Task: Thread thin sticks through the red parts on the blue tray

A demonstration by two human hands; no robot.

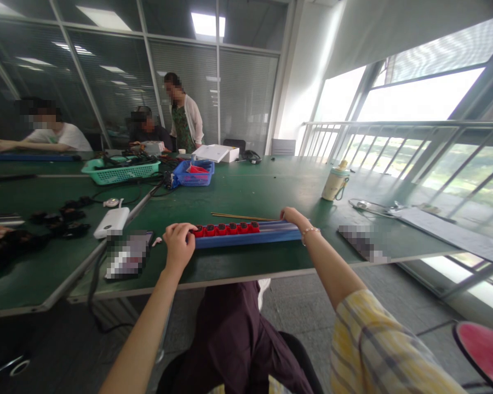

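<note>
A long, narrow blue tray [246, 241] lies across the table in front of me. In its left part stands a row of several red square pieces [221, 230] with dark tops; pale rails run along its right part. My left hand [178, 244] is closed around the tray's left end, its fingertips beside the leftmost red piece. At the opposite end, my right hand [294, 216] is bent over the far edge, gripping the tray, with its fingertips partly hidden. Just behind the tray lie thin brown sticks [242, 216].
Phones [129, 254] [359, 242] lie at both sides, with a white power bank [112, 222] on the left. Behind are a green basket [121, 174], a blue basket [194, 179] and a bottle [335, 182]. Cables cross the table seam. Other people [184, 117] are at the back.
</note>
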